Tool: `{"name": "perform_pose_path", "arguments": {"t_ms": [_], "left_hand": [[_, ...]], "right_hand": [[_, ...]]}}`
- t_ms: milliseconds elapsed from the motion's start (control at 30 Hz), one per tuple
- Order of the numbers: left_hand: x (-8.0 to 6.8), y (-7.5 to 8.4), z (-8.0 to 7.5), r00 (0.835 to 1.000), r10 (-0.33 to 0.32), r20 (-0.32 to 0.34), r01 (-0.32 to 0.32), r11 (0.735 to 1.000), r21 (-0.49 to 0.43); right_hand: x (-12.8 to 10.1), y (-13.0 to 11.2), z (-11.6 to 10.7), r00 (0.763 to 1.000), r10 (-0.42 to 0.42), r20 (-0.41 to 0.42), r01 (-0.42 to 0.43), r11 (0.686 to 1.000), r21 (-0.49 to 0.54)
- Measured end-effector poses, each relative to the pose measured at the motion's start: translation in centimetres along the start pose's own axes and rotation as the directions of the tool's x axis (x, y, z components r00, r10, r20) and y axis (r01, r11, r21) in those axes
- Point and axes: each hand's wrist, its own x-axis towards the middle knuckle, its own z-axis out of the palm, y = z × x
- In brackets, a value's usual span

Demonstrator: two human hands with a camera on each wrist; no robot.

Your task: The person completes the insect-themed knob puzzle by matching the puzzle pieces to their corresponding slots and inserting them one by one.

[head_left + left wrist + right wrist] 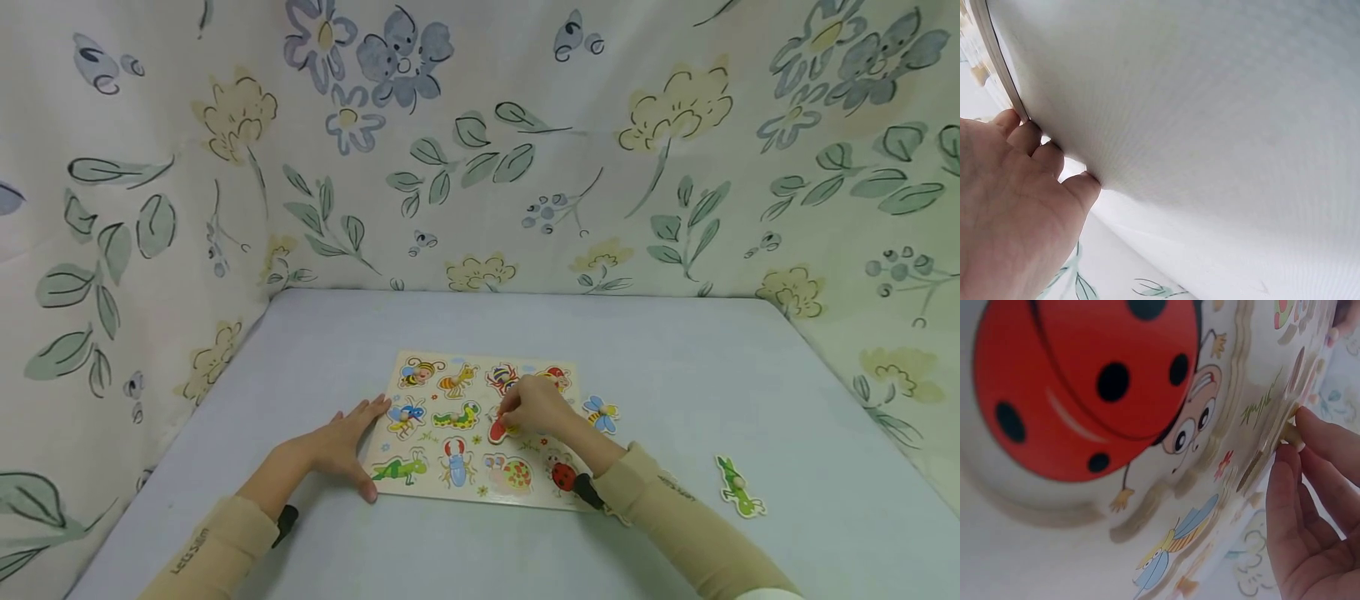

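A wooden insect puzzle board [480, 433] lies flat on the pale table [675, 375], printed with bright cartoon bugs: bees, an ant, a caterpillar, a green grasshopper, a blue beetle, a snail and a red ladybird [1079, 387] with black spots. The right hand [534, 406] rests over the board's middle right, its fingers [1291, 487] curled narrow and pinching the small wooden peg of a red puzzle piece [498, 430], which sits just under the fingertips on the board. The left hand [341, 446] lies flat with straight, slightly spread fingers [1079, 187], the tips pressing against the board's left edge. A loose bee piece [602, 412] lies on the table just beyond the right hand's knuckles, and a green lizard-like piece [738, 487] lies well apart, outside the right forearm.
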Motion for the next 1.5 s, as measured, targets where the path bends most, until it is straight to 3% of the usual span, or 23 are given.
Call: {"name": "perform_pose_path", "arguments": {"t_ms": [1200,1500], "left_hand": [[-0.15,0.14,-0.02,1.0,0.001,-0.01,0.0,1.0,0.009],[-0.23,0.06,0.02,1.0,0.006,-0.014,-0.006,1.0,0.003]], "right_hand": [[0.2,-0.42,0.43,1.0,-0.021,0.021,0.022,0.998,-0.062],[-0.43,-0.08,-0.34,0.999,-0.012,0.033,0.011,1.0,0.019]]}}
